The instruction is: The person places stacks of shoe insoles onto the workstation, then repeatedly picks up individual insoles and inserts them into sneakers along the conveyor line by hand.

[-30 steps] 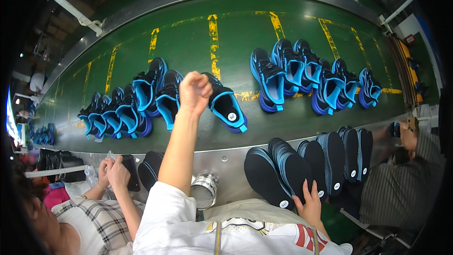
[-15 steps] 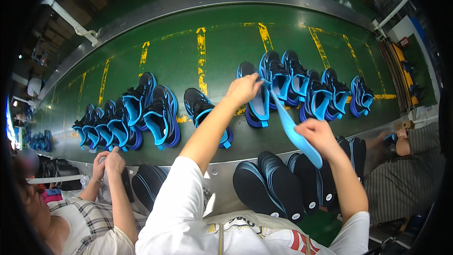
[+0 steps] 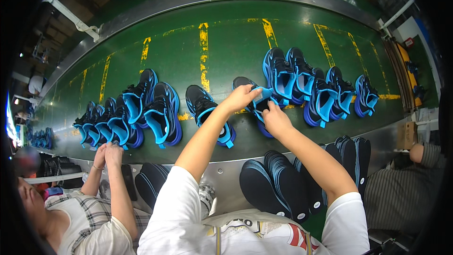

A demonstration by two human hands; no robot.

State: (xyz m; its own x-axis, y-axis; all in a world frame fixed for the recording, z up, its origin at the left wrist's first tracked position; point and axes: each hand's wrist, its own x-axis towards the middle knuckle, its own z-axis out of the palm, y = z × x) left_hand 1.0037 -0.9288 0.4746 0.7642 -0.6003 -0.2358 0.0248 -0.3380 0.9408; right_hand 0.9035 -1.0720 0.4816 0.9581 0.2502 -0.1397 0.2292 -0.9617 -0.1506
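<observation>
On the green conveyor belt [image 3: 236, 47], just right of centre, both of the person's hands are meeting at one black-and-blue sneaker [image 3: 257, 108]. The left hand [image 3: 241, 98] is curling over the shoe's collar at about its 10 o'clock, fingers pinching the edge of the opening, while the right hand [image 3: 276, 120] is pressing in from the shoe's 5 o'clock, fingers closed around a light blue insole [image 3: 264, 95] that is sticking partly out of the mouth. Judging by this, the step in hand is seating the insole in the shoe: it is going in but is not yet lying flat inside. The next move probably calls for the left hand to be holding the opening wide while the right is pushing the insole down toward the toe without letting it fold. At the sneaker's 9 o'clock another single sneaker [image 3: 207, 113] is lying on the belt, and at its 3 o'clock a cluster of finished-looking shoes [image 3: 316, 89] is standing close together. At 6 o'clock, below the belt's metal edge, a stack of dark insoles [image 3: 278, 186] is waiting within reach. Toward 8 o'clock a co-worker's hands [image 3: 107, 153] are resting pressed together at the belt's edge near another group of sneakers [image 3: 127, 115].
</observation>
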